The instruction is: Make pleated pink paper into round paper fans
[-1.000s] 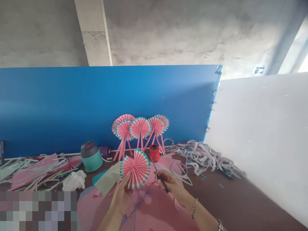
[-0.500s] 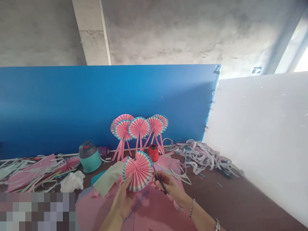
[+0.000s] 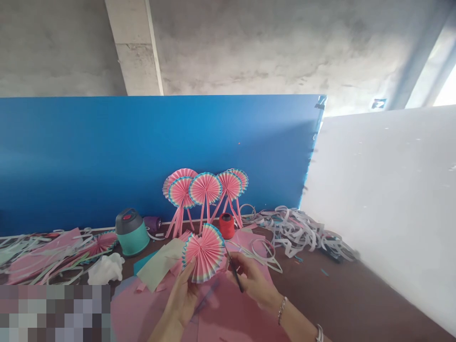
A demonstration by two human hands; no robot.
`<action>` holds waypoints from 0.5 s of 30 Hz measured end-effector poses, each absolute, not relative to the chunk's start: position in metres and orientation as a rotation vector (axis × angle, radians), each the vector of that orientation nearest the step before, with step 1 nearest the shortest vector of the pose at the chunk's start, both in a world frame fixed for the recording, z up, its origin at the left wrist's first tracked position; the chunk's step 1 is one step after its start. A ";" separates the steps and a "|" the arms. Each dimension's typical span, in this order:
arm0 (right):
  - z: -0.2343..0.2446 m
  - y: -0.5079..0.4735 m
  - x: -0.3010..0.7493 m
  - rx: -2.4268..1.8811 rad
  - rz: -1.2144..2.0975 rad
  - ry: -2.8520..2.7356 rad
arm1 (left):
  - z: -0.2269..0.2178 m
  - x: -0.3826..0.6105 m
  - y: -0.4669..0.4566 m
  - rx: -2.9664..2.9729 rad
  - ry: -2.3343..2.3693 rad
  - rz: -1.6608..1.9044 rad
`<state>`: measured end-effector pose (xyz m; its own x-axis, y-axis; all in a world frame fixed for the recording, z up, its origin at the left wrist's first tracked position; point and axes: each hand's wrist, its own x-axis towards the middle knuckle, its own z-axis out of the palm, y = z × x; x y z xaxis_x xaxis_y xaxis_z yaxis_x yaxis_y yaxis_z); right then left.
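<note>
A pleated pink paper fan (image 3: pixel 205 251) with a blue, white and yellow edge is spread nearly to a full round. My left hand (image 3: pixel 184 287) pinches it at its lower left, thumb in front. Dark-handled scissors (image 3: pixel 234 270) are in my right hand (image 3: pixel 251 280), their blades pointing up beside the fan's right edge. Whether the blades touch the paper I cannot tell. Below both hands lie large pink paper sheets (image 3: pixel 228 313). Just behind the fan stands a red spool of thread (image 3: pixel 226 226).
Several finished-looking pink fans (image 3: pixel 205 189) lean against the blue panel (image 3: pixel 107 152). A teal and grey container (image 3: pixel 131 235) stands left, near crumpled white tissue (image 3: pixel 106 268) and paper strips. A heap of curled strips (image 3: pixel 299 230) lies right on the brown table (image 3: pixel 320 299), beside a white partition (image 3: pixel 392 190).
My right hand has shifted slightly, and the scissors now stand a little steeper beside the fan. The left hand still holds the fan in nearly the same place.
</note>
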<state>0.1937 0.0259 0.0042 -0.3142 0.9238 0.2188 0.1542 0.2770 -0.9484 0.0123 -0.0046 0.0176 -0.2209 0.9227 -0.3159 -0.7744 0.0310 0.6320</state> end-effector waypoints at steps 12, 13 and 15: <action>0.000 0.030 0.198 -1.066 0.860 -1.849 | 0.016 0.011 -0.004 0.183 0.836 1.558; 0.001 0.029 0.198 -1.052 0.854 -1.868 | 0.015 0.010 -0.003 0.175 0.833 1.549; 0.003 0.028 0.200 -1.019 0.846 -1.903 | 0.014 0.009 -0.002 0.145 0.842 1.537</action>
<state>0.1998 0.0283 0.0032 -0.3556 0.8735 0.3324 0.3384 0.4519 -0.8254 0.0091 -0.0019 0.0136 -0.1785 0.9055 -0.3849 -0.8117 0.0856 0.5778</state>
